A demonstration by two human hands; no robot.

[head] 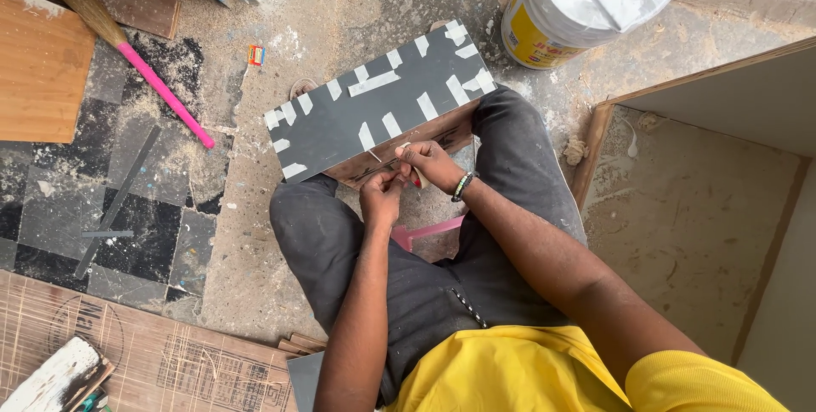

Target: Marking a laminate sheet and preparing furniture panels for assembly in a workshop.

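Both hands meet at the near edge of the grey, tape-striped box (pixel 382 102) resting across the knees: left hand (pixel 381 197) and right hand (pixel 429 163) curl closed, pinching a small strip (pixel 416 177); sawdusty floor (pixel 255 234) lies open leftward.

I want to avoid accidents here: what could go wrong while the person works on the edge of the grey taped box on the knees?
1. The grey box rests only on the knees, so it may tip or slide off.
2. Both hands, left hand and right hand, pinch something small at the box edge; fingers could slip against that edge.
3. The white bucket stands close behind and might be knocked.
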